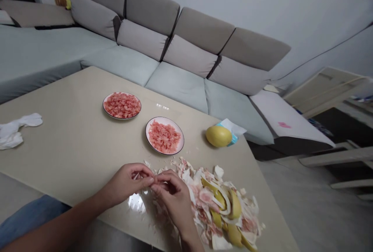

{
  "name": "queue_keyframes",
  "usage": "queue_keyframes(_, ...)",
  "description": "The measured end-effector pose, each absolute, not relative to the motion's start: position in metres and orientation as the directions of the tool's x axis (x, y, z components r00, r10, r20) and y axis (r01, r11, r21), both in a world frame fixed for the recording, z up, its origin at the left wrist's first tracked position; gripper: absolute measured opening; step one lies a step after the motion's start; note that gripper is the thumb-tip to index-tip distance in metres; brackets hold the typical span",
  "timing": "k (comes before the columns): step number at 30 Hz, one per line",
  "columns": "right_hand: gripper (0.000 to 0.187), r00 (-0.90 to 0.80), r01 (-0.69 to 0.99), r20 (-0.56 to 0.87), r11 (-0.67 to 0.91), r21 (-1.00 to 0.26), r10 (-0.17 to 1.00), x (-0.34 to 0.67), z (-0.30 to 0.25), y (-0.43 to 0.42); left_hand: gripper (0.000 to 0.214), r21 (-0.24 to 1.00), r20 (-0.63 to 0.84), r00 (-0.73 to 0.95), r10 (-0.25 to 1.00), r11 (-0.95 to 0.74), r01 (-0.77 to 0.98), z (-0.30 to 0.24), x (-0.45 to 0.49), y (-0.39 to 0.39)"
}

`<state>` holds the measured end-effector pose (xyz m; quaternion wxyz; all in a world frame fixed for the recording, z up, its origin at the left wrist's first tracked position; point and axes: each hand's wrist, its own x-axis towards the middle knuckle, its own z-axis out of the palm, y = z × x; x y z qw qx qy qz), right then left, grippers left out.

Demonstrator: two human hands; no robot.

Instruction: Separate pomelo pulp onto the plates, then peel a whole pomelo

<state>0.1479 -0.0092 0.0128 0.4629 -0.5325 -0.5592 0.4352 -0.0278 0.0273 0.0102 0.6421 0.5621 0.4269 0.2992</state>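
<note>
Over the near part of the table, my left hand [132, 182] and my right hand [175, 197] meet with fingertips pinched together. Between them is a small pinkish bit that looks like pomelo flesh, mostly hidden by the fingers. Just beyond lies a white plate with a dark rim [181, 145], holding pink pomelo pieces [164, 137]. Farther left, a second, fuller plate [105, 111] carries more pomelo flesh [122, 105]. To the right of my right hand spreads a heap of pomelo peel and membranes [221, 201], yellow, white and pink.
A whole yellow pomelo [218, 136] sits at the table's right, against a blue-and-white tissue pack [234, 131]. Crumpled white tissue [17, 129] lies at the left edge. A grey sofa [180, 84] runs along the far side of the table [72, 139].
</note>
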Motion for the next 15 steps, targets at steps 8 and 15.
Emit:
queue_keyframes(8, 0.011, -0.029, 0.048, -0.015, -0.013, -0.999, 0.999, 0.144, 0.005, -0.005, 0.02, 0.962, -0.141, 0.34, 0.93, 0.048, 0.27, 0.015, -0.024, 0.024)
queue_keyframes(15, 0.016, -0.034, 0.019, -0.028, -0.027, -0.999, 0.999, 0.143, 0.001, -0.004, 0.019, 0.959, -0.135, 0.337, 0.932, 0.037, 0.282, 0.009, -0.024, 0.024)
